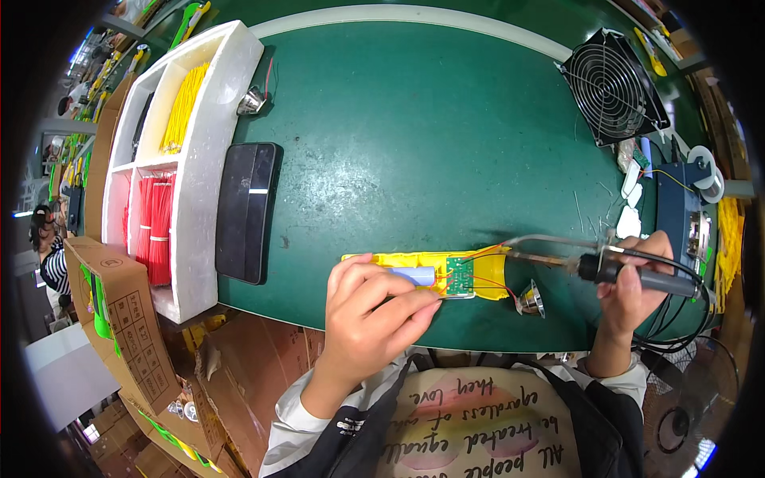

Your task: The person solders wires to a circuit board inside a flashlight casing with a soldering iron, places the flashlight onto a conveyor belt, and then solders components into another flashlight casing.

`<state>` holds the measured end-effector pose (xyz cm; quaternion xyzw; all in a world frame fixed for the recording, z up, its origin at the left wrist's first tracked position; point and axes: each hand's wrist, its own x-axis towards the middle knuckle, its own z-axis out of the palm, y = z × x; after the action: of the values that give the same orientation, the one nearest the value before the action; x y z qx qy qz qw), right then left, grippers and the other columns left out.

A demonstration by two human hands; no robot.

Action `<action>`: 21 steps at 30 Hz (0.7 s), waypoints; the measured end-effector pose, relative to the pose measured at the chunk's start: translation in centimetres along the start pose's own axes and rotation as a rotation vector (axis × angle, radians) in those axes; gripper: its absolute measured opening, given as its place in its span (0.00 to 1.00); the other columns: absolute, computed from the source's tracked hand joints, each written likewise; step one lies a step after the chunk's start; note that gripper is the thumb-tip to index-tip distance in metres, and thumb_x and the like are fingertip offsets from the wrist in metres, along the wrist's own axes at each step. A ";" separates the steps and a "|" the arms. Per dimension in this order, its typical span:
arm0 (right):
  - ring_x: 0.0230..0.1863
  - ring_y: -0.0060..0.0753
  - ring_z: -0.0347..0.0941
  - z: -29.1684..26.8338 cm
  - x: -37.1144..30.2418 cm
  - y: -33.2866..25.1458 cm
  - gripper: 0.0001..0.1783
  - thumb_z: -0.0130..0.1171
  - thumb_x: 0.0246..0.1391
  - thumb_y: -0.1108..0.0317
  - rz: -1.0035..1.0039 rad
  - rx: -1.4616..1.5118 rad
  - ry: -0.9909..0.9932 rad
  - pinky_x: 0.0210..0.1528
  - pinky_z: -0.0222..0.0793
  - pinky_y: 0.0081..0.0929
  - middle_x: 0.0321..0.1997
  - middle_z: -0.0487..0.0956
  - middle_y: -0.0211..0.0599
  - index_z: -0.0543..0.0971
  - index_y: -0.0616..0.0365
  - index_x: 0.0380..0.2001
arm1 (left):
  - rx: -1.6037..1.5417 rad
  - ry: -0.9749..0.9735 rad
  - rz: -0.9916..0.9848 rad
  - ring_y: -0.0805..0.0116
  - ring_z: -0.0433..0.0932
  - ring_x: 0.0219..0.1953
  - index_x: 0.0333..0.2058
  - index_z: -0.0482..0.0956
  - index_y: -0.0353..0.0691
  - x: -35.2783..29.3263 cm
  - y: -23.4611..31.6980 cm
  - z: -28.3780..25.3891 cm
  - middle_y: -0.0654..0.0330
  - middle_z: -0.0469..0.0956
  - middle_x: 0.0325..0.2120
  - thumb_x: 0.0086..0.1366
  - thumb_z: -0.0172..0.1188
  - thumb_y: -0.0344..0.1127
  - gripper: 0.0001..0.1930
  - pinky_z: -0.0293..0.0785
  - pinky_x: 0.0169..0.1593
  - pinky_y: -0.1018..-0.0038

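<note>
Near table edge: the left hand (370,315) is laid over the left part of the yellow housing (491,288), fingers bent and nearly closed about it; what is covered by the palm cannot be told. The housing is set between the hands, long axis running left to right, roughly parallel to the near edge. In it, just right of the fingers, the blue cell (412,276) is seen, then the green board (457,277); thin leads (496,284) are run rightward to a silver cup (530,301) lying on the table. The left hand is nearer, in contact; the right hand (625,309) is held well apart on the right, closed round the iron (591,267). The iron is pointed left, its tip end by the housing's right end; contact cannot be judged. Surface and room: at far left a person (54,267) is noted, then a carton (131,334) and a white foam tray (195,231) with red wires (155,231) and yellow wires (186,107) sorted by compartment. A black box (249,211) is placed beside the tray on the green table (382,159). Wire scraps (590,215), a black fan (612,88), a blue station (677,207) and a spool (705,174) are grouped at right.
</note>
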<state>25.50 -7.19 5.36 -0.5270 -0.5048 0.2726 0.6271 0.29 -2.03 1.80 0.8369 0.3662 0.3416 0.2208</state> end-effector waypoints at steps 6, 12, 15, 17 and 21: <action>0.13 0.16 0.57 0.4 -1.1 0.2 0.12 0.56 0.35 0.72 0.109 0.023 -0.150 0.14 0.52 0.12 0.15 0.66 0.35 0.62 0.62 0.20 | -0.022 -0.021 -0.025 0.72 0.67 0.22 0.18 0.76 0.44 0.1 0.0 -0.2 0.68 0.68 0.15 0.34 0.63 0.28 0.08 0.64 0.39 0.67; 0.12 0.18 0.58 0.8 -1.3 0.0 0.12 0.56 0.35 0.71 0.116 -0.026 -0.251 0.14 0.54 0.13 0.14 0.67 0.34 0.62 0.61 0.19 | -0.007 -0.017 -0.040 0.72 0.67 0.22 0.18 0.76 0.43 0.2 0.2 -0.1 0.68 0.68 0.15 0.33 0.63 0.27 0.08 0.65 0.40 0.66; 0.13 0.18 0.59 0.8 -1.1 0.0 0.13 0.57 0.35 0.71 0.098 -0.038 -0.282 0.14 0.55 0.14 0.14 0.67 0.34 0.62 0.61 0.19 | -0.002 -0.017 -0.033 0.72 0.68 0.22 0.18 0.76 0.43 0.2 0.3 -0.1 0.68 0.68 0.15 0.33 0.63 0.26 0.08 0.65 0.40 0.66; 0.13 0.19 0.59 0.9 -1.1 -0.1 0.12 0.57 0.35 0.72 0.102 -0.025 -0.289 0.14 0.55 0.14 0.14 0.67 0.34 0.62 0.61 0.19 | 0.000 -0.021 -0.031 0.72 0.68 0.22 0.18 0.76 0.43 0.2 0.3 -0.2 0.68 0.68 0.15 0.33 0.63 0.26 0.08 0.65 0.40 0.66; 0.13 0.20 0.60 0.8 -1.1 -0.2 0.12 0.57 0.34 0.73 0.070 -0.026 -0.317 0.14 0.55 0.15 0.14 0.67 0.34 0.63 0.62 0.20 | 0.000 -0.044 -0.028 0.72 0.68 0.23 0.19 0.76 0.44 0.1 0.3 -0.2 0.69 0.68 0.17 0.34 0.63 0.28 0.08 0.64 0.40 0.66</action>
<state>24.32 -7.87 5.09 -0.5028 -0.5823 0.3673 0.5227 0.29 -2.07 2.17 0.8390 0.3728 0.3201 0.2338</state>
